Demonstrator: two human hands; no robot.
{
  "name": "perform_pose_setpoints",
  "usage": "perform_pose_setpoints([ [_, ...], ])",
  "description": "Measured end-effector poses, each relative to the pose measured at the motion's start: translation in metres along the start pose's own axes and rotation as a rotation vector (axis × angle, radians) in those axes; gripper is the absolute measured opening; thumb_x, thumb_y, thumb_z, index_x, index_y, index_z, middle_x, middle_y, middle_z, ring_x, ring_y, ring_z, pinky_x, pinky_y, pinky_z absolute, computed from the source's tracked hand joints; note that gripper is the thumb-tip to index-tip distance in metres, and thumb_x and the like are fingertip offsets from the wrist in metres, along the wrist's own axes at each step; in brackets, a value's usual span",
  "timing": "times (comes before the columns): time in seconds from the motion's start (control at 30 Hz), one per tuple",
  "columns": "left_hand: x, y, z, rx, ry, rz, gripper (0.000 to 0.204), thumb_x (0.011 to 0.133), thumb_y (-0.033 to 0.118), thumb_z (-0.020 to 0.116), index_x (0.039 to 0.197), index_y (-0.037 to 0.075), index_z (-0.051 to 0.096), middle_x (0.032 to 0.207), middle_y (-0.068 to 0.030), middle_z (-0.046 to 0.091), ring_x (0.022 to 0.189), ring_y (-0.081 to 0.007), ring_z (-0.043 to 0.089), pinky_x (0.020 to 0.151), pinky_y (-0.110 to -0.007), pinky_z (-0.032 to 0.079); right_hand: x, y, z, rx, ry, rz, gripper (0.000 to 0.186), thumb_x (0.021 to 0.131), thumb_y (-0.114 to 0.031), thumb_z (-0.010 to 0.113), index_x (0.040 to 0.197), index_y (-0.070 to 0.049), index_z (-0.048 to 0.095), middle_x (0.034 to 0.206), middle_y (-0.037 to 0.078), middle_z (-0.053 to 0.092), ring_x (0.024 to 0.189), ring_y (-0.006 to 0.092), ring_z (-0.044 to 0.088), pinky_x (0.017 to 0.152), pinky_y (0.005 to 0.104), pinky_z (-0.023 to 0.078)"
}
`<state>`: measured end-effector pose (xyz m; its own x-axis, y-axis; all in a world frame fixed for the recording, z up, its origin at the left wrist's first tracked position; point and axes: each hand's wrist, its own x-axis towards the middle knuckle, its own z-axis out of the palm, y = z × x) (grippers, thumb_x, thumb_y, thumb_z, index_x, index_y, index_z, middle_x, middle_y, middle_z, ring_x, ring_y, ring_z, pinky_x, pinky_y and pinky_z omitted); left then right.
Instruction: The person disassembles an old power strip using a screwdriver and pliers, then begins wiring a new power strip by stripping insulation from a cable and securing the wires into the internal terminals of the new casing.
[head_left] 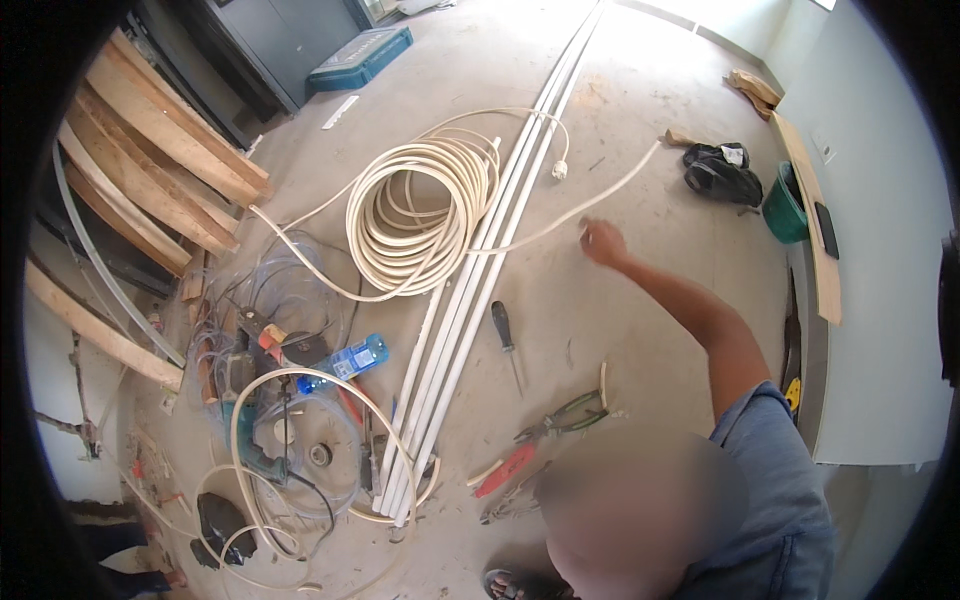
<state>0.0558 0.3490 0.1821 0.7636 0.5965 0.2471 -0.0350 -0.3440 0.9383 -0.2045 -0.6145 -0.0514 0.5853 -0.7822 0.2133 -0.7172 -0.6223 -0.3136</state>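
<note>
Neither of my hands shows in the head view. At the lower right, another person in a blue-grey short-sleeved shirt [790,510] leans in with one arm stretched forward. That person's hand [603,243] is near the free end of a cream tube or cable [600,200]; I cannot tell whether it touches it. A large coil of the same cream line [370,225] lies on the floor beside long white pipes [462,320]. Nearer lie a screwdriver [507,340], green-handled pliers [575,412] and a tool with a red handle [507,468].
Left of the pipes are a blue-labelled bottle [345,362], a teal power tool [262,450], clear tubing [340,450] and a black bag [222,528]. Wooden boards [150,165] lean at the left. A teal case [360,58] sits far back; a green bucket [783,212] stands by the right wall.
</note>
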Motion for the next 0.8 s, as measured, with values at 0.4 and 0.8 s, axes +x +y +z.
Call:
perform_pose_setpoints([
  [0.4, 0.002, -0.085, -0.096, 0.878, -0.623, -1.211, 0.056, 0.095, 0.057, 0.052, 0.119, 0.007, 0.064, 0.102, -0.0095, 0.062, 0.089, -0.0242, 0.060, 0.076, -0.042, 0.050, 0.199, 0.005, 0.088, 0.205, -0.211, 0.122, 0.071, 0.095, -0.036, 0.054, 0.154, -0.005, 0.027, 0.149, 0.029, 0.039, 0.138, 0.0474, 0.036, 0.117, 0.0479, 0.029],
  [0.8, -0.230, 0.152, 0.248, 0.435, -2.233, -0.405, 0.047, 0.106, 0.041, 0.040, 0.127, 0.003, 0.058, 0.109, -0.0095, 0.069, 0.101, -0.0158, 0.064, 0.089, -0.031, 0.049, 0.028, -0.016, 0.007, 1.456, -0.004, 0.522, 0.029, 0.090, -0.019, 0.061, 0.115, -0.008, 0.053, 0.093, 0.003, 0.062, 0.077, 0.0129, 0.060, 0.059, 0.0296, 0.049],
])
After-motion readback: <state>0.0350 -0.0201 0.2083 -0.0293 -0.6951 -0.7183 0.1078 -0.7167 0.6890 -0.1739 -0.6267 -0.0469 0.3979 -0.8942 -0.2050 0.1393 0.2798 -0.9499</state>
